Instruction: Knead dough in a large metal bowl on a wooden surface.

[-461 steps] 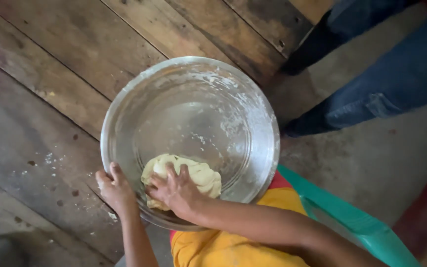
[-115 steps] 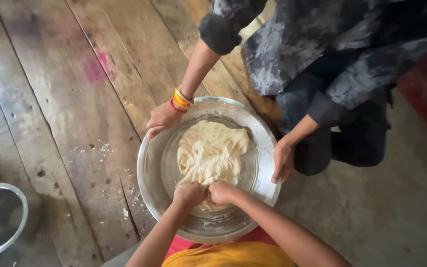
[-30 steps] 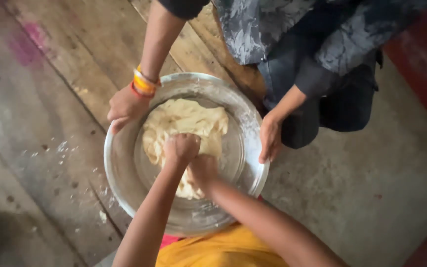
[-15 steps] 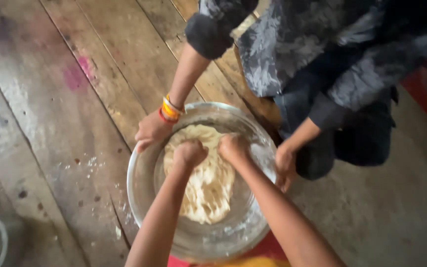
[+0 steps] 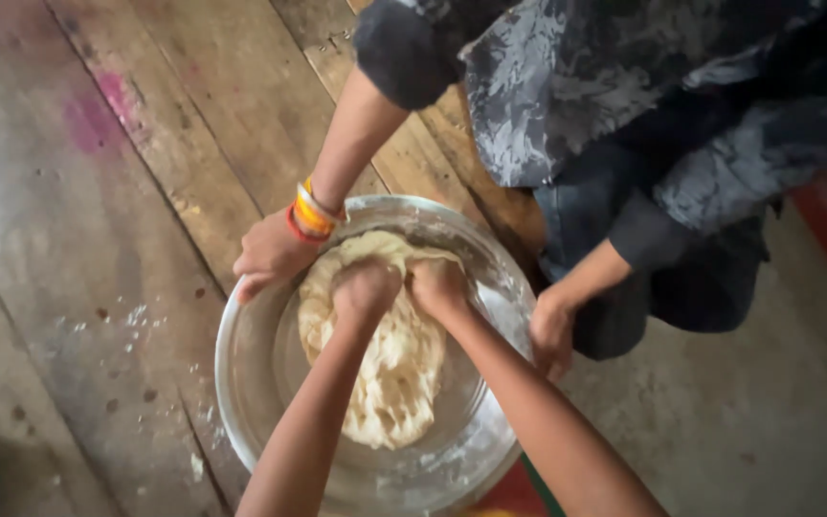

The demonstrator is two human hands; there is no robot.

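A wide steel bowl (image 5: 258,378) sits on the wooden floor and holds a stretched mass of pale dough (image 5: 396,383). My left hand (image 5: 366,290) and my right hand (image 5: 435,282) are both closed into fists, side by side, pressing into the far end of the dough. Another person crouches opposite me. One of that person's hands (image 5: 270,254), with yellow and orange bangles (image 5: 312,213) at the wrist, grips the bowl's left rim. Their other hand (image 5: 552,330) holds the right rim.
Worn wooden planks (image 5: 117,191) with flour specks and a pink stain (image 5: 98,110) lie left of the bowl. Bare concrete floor (image 5: 748,412) is at the right. The other person's dark patterned clothing (image 5: 624,86) fills the upper right.
My fists have stayed at the far part of the dough while the view shifted slightly. The other person keeps holding both sides of the bowl.
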